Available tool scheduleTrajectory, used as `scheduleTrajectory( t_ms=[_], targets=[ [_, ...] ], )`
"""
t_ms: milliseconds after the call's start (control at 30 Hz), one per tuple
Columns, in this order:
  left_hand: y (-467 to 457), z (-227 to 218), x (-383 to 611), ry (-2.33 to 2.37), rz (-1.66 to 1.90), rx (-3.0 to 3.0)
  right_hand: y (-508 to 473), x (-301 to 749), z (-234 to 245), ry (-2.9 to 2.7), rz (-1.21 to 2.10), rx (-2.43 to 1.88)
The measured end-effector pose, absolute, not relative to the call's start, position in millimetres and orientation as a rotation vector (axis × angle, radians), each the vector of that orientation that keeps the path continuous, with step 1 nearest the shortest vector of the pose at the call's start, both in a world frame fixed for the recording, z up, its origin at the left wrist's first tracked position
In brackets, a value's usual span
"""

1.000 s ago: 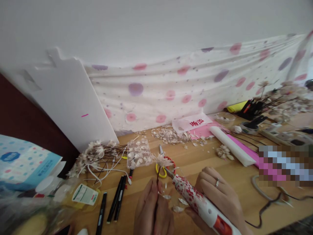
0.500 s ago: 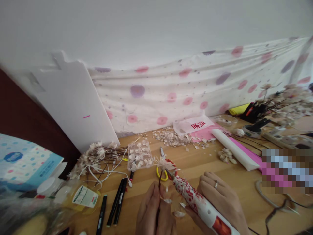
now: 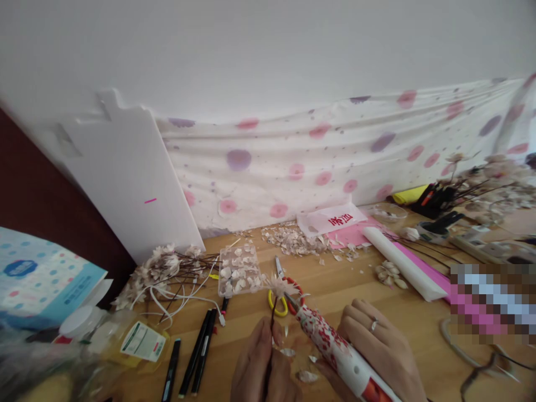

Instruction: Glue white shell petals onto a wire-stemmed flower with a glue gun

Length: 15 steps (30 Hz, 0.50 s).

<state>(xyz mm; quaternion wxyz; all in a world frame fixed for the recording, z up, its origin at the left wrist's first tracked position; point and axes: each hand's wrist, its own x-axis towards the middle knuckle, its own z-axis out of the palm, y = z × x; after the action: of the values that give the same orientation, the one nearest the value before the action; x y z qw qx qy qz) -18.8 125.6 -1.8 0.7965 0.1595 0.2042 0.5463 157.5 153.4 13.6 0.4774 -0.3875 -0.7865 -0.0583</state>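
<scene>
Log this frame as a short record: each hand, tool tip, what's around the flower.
left hand: gripping brown stem, pale flower on top
right hand: holding red-and-white glue gun
tool tip: metal nozzle at the flower; contact unclear
behind flower: scissors
left of flower: clear compartment tray of petals, black markers

Left hand (image 3: 260, 363) holds a pale flower (image 3: 278, 287), right hand (image 3: 379, 341) a red-patterned tool (image 3: 329, 340).

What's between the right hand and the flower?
Head view: the red-patterned tool that the right hand holds, its metal tip pointing toward the flower.
</scene>
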Motion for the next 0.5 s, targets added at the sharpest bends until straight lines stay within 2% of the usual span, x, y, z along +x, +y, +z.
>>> scheduleTrajectory(
  t_ms=[300,500],
  targets=[
    [129,-20,-19,0.42,1.072,0.338,149,155,14,-1.926,-0.006,-0.89],
    [128,-12,-26,0.399,1.06,0.343,150,155,10,-1.919,-0.048,-0.893]
  ],
)
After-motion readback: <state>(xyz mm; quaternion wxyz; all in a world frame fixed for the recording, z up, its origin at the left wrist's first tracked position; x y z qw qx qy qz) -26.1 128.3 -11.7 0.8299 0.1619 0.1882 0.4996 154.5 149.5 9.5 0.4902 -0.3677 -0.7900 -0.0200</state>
